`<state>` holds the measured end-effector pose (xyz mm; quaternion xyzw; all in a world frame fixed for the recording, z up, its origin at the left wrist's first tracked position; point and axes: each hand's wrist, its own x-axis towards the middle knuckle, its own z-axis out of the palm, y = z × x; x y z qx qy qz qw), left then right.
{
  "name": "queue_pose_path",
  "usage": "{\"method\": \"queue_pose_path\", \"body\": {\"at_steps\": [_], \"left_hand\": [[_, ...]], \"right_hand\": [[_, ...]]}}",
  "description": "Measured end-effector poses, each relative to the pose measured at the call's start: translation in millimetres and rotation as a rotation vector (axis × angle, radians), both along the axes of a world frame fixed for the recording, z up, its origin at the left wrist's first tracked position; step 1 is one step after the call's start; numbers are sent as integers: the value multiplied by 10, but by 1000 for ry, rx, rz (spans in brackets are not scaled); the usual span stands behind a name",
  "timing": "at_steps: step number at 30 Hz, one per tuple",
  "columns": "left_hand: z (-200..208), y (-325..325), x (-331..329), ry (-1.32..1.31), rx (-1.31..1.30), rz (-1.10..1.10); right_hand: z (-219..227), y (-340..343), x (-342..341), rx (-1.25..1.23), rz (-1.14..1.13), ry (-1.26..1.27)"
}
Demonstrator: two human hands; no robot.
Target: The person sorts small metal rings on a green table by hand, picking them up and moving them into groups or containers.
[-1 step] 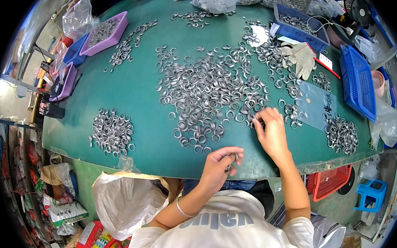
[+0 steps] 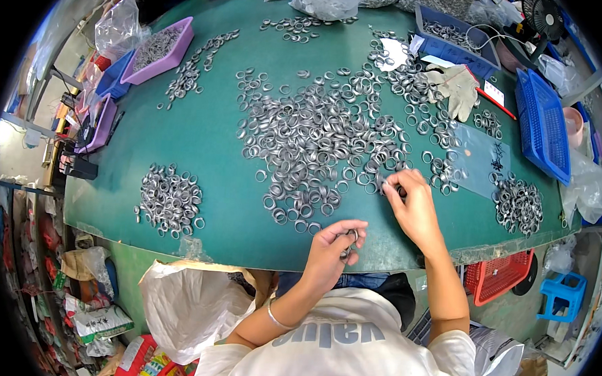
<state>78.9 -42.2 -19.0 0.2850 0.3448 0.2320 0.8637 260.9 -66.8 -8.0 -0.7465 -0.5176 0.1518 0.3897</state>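
A wide heap of grey metal rings covers the middle of the green tabletop. My left hand is curled over the near table edge around a few metal rings, partly hidden by its fingers. At the right front of the heap, my right hand is closed in a pinch, with a dark grey ring showing between thumb and fingers. Loose rings lie just beyond its fingertips. Separate piles of rings sit at the left and at the right.
Pink bin of metal parts stands at the far left; grey-blue bin at the far right. A blue basket, a glove and a clear bag lie on the right. An open white sack stands below the near edge.
Almost nothing differs. My right hand's fingers have drawn slightly back toward me, and my left hand has shifted a little to the left.
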Motion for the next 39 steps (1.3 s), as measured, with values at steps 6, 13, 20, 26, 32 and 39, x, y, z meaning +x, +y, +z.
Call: {"method": "queue_pose_path", "body": {"at_steps": [6, 13, 20, 26, 32, 39], "left_hand": [[66, -22, 88, 42, 59, 3], [59, 34, -10, -38, -98, -74], [-11, -16, 23, -12, -29, 5], [47, -77, 97, 58, 211, 14], [62, -29, -5, -28, 55, -36], [66, -53, -18, -70, -59, -11]], "right_hand": [[104, -318, -215, -102, 365, 519], [141, 17, 211, 43, -64, -253], [-12, -26, 260, 65, 7, -257], [72, -282, -209, -101, 210, 978], [156, -77, 36, -68, 122, 433], [-105, 187, 118, -95, 189, -386]]}}
